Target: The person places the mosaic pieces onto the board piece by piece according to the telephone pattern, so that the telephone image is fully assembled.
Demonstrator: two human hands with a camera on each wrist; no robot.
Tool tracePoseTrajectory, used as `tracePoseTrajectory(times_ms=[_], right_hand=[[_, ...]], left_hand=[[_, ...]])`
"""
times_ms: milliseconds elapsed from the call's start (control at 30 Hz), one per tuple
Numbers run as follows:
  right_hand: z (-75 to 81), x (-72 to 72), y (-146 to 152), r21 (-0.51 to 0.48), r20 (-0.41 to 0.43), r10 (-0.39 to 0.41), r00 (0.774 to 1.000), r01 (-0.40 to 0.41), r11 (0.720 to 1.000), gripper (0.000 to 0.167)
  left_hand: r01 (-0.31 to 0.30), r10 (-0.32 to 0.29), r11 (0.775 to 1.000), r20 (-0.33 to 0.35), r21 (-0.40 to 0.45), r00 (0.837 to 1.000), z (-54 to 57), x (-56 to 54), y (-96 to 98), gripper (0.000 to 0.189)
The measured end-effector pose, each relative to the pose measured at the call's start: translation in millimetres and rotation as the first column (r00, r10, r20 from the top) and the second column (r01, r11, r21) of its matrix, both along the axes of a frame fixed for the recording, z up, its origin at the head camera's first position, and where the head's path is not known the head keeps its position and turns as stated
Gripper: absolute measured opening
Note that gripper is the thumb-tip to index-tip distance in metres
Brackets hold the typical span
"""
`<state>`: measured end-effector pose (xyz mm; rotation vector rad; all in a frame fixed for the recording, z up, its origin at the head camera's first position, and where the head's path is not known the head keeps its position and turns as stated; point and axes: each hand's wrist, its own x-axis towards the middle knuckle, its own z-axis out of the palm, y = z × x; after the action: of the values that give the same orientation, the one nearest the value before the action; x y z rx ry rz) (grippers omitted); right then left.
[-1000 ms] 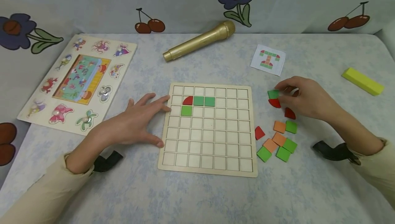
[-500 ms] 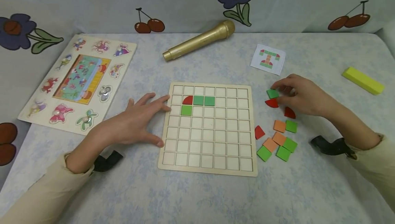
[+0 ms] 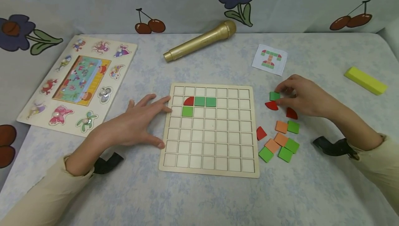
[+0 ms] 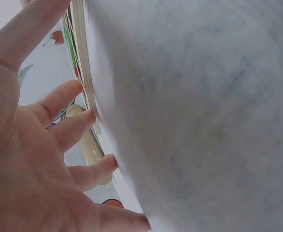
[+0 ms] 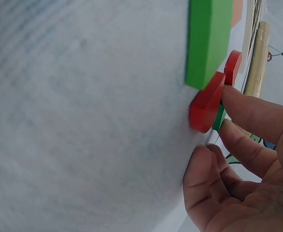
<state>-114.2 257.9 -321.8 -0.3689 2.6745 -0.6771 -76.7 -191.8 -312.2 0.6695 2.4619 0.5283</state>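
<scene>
My left hand (image 3: pixel 134 125) lies with fingers spread at the left edge of the wooden grid board (image 3: pixel 209 170); thumb and fingertips touch its rim. On the board sit a red quarter-round tile (image 3: pixel 189 101), two darker green square tiles and a light green square tile (image 3: pixel 187 111) under the red one. Right of the board, my right hand (image 3: pixel 303 98) pinches a green square tile (image 3: pixel 274 96) between thumb and index finger, low over the table. That tile (image 5: pixel 219 117) shows edge-on in the right wrist view. Just below it lies a red quarter-round tile (image 3: pixel 272 106).
Loose orange tiles (image 3: pixel 281 126), green tiles (image 3: pixel 285 154) and two more red quarter-rounds (image 3: pixel 261 133) lie right of the board. Behind are a pattern card (image 3: pixel 258 61) and a gold microphone (image 3: pixel 201 42). A yellow block (image 3: pixel 365 80) lies far right, an animal puzzle (image 3: pixel 121 66) left.
The right hand has shifted slightly left with the green square tile, which has turned a little straighter. The red quarter-round below it slid left too. My left hand stays put.
</scene>
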Motion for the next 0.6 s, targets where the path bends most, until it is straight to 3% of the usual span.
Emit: tracePoseTrajectory(times_ms=[300, 600], right_hand=[[5.6, -1.0, -10.7, -0.025, -0.083, -0.005, 0.997, 0.003, 1.000, 0.028], [15.7, 3.4, -65.3, -0.127, -0.085, 0.041, 0.996, -0.052, 0.991, 0.026]], left_hand=[[0.007, -0.007, 1.000, -0.006, 0.007, 1.000, -1.2, -1.5, -1.3, 0.089], [0.007, -0.007, 1.000, -0.001, 0.011, 1.000, -2.6, -1.8, -1.6, 0.089]])
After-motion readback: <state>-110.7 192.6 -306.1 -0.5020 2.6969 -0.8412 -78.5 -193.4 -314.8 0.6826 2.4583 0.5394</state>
